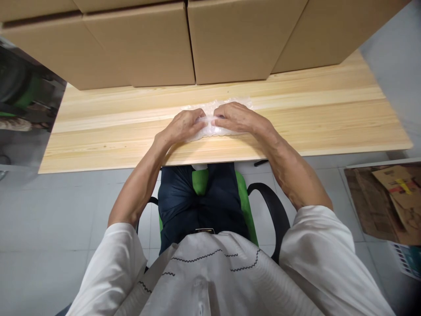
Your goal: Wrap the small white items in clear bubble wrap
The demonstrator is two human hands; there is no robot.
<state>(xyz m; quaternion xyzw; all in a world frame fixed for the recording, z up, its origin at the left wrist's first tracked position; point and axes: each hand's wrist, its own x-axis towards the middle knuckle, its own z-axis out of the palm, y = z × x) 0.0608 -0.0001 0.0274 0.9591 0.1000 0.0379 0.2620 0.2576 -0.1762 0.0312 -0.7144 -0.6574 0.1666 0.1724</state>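
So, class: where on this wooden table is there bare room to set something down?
Bare table lies right of the right hand, out to the far edge, and left of the left hand. Crowded: the cardboard boxes fill the back, and both hands press the plastic wrap at the middle.

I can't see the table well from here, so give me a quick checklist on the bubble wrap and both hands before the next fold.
1. Left hand on bubble wrap: ok.
2. Right hand on it too: ok.
3. Wrap lies on the wooden table, away from its near edge: ok.
4. Cardboard boxes stand clear behind the wrap: ok.
5. Anything inside the wrap: cannot tell, hands cover it.
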